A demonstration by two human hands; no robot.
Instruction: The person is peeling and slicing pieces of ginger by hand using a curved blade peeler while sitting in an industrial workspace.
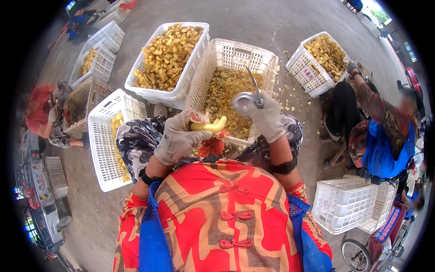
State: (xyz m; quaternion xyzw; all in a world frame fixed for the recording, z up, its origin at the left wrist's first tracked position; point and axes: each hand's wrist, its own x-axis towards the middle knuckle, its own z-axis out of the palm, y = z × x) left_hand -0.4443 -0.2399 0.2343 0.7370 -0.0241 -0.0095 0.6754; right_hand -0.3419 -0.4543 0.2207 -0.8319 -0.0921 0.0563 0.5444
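Observation:
My left hand [174,139], in a pale, soiled work glove, grips a piece of ginger [216,124] that looks yellow and peeled. A pinkish patch shows at its fingers. My right hand [268,120], also gloved, is closed on a knife with a narrow curved blade [254,81] pointing up and away. Beside that hand is a blurred, round, shiny metal part [243,102]; whether it belongs to the knife I cannot tell. Both hands are over the near end of a white slatted crate [267,56] holding brownish-yellow peelings. Something red [210,147] lies below the ginger.
A white crate [156,96] heaped with ginger stands ahead to the left. Nearer left is a white crate [103,147] with yellow pieces. At right, a co-worker [385,131] reaches to another ginger-filled crate [307,76]; stacked white crates [342,206] stand behind. Another person [41,109] is far left.

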